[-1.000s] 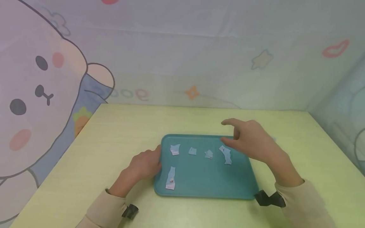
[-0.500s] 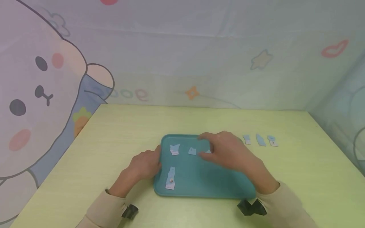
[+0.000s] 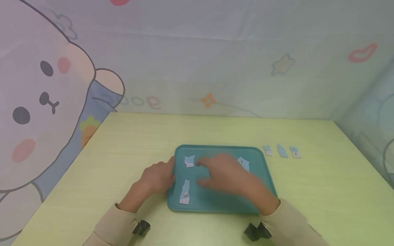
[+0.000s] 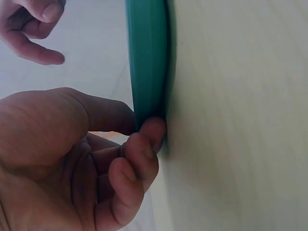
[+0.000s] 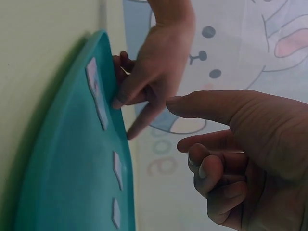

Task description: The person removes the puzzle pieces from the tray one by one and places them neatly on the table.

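Observation:
My left hand [image 3: 158, 176] grips the left rim of a teal tray [image 3: 215, 206]; in the left wrist view its thumb lies on the rim with fingertips curled against the outer side. Over the tray's middle, my blurred right hand [image 3: 226, 174] hovers, thumb and forefinger apart and nothing between them. On the tray lie flat, irregular light blue and white pieces: one at upper left [image 3: 189, 161], a long one at lower left [image 3: 184, 193] and one at upper right [image 3: 244, 164], partly covered. The right hand hides the pieces between. The right wrist view shows the long piece [image 5: 96, 91] near the rim.
Three similar pieces lie in a row on the yellow table right of the tray: a left one [image 3: 267, 150], a middle one [image 3: 282, 151] and a right one [image 3: 295, 152]. A cartoon-printed cloth [image 3: 184, 61] hangs behind the table.
My right hand has moved left across the tray, from its upper right corner to its middle, uncovering the three pieces on the table. My left hand has stayed on the tray rim.

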`<state>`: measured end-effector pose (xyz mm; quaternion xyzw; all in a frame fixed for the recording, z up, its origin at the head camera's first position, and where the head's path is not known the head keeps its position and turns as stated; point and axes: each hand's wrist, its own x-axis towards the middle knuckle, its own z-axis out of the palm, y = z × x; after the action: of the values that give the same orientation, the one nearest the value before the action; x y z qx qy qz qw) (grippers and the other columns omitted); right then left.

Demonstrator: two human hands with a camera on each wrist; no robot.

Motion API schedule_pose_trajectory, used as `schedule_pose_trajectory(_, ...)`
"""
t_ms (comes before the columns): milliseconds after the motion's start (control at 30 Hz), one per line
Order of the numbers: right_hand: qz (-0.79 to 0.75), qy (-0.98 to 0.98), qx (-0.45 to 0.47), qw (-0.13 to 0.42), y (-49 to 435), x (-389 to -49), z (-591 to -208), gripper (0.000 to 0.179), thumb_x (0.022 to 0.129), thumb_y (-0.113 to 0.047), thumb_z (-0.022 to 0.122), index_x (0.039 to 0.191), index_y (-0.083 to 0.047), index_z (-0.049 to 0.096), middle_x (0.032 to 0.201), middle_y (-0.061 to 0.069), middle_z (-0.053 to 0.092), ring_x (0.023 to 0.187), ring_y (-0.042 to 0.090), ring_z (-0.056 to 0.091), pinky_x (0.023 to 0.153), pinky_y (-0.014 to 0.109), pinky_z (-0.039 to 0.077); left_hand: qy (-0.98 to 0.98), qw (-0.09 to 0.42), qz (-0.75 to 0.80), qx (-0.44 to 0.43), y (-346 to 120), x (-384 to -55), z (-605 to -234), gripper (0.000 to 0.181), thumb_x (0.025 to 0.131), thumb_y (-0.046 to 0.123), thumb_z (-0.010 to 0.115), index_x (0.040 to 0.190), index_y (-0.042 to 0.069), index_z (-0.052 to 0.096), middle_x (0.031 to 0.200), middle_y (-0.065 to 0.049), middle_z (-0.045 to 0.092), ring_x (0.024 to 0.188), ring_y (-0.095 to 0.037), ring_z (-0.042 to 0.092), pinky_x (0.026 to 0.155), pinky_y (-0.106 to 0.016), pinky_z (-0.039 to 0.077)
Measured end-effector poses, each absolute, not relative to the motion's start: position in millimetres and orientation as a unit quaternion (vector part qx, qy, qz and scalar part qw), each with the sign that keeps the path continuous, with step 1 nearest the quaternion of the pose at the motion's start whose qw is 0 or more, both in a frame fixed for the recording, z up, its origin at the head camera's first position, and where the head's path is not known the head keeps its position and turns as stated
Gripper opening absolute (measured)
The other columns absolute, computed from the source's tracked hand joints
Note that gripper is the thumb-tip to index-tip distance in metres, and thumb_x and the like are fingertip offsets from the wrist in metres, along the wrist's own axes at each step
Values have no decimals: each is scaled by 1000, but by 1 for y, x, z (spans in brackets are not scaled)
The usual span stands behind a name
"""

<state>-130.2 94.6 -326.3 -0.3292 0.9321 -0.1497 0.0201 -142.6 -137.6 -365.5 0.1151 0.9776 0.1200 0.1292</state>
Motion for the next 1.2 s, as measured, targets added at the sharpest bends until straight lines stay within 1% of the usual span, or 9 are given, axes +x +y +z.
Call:
schedule_pose_trajectory(100,-144,936,-318,41,87,-130,-333,45,92,-35,80,130,-13,72,110,6,79,92,23,71,84,43,56,977,131,122,115,-138,-143,-366,61,103,11,55,158,-7,36,99,-16,66,78,-23,58,63,-38,47)
schedule_pose_trajectory(233,-142,939,-304,70,79,-129,-340,53,90,-42,82,134,-14,71,121,7,77,110,29,71,93,48,56,977,124,121,120,-139,-143,-366,60,103,11,55,157,-6,38,96,-15,65,78,-24,58,63,-39,47)
schedule_pose_trajectory(300,-145,940,-298,85,76,-129,-343,56,90,-43,82,135,-14,70,123,7,76,113,30,70,95,49,56,978,123,119,122,-139,-142,-365,60,103,11,55,157,-6,38,97,-16,66,79,-24,58,63,-40,48)
schedule_pose_trajectory(500,-139,936,-306,100,72,-130,-354,62,87,-45,84,136,-11,69,122,6,77,109,28,71,96,47,56,978,116,117,127,-140,-141,-363,58,101,10,55,155,-7,40,93,-16,65,76,-24,58,62,-41,48)
schedule_pose_trajectory(567,-134,935,-313,97,70,-130,-359,61,85,-47,85,132,-11,70,112,3,77,99,23,71,92,45,56,978,116,117,128,-140,-141,-363,58,101,10,55,154,-7,40,91,-15,64,76,-24,57,62,-41,48)
schedule_pose_trajectory(633,-130,934,-321,92,68,-129,-364,54,84,-48,86,122,-12,72,95,-2,74,85,19,66,80,40,55,978,117,116,127,-140,-142,-364,57,101,10,55,154,-6,40,90,-14,63,75,-24,57,61,-40,47)
schedule_pose_trajectory(767,-125,932,-331,83,65,-127,-368,43,82,-51,86,99,-17,67,71,-7,55,65,14,51,62,33,44,978,119,114,127,-139,-142,-364,58,102,10,55,155,-6,40,89,-14,63,74,-24,57,60,-39,46)
schedule_pose_trajectory(933,-115,936,-324,78,64,-125,-371,44,82,-55,85,91,-19,62,68,-7,52,63,14,49,58,33,40,978,119,113,129,-138,-143,-363,58,102,10,56,155,-6,40,89,-14,63,73,-24,57,60,-39,46)
schedule_pose_trajectory(1200,-110,936,-324,84,60,-124,-373,46,83,-58,83,95,-18,63,71,-7,54,67,15,52,62,34,44,978,123,116,124,-138,-141,-362,53,101,10,54,151,-5,43,82,-11,59,71,-23,56,58,-39,44)
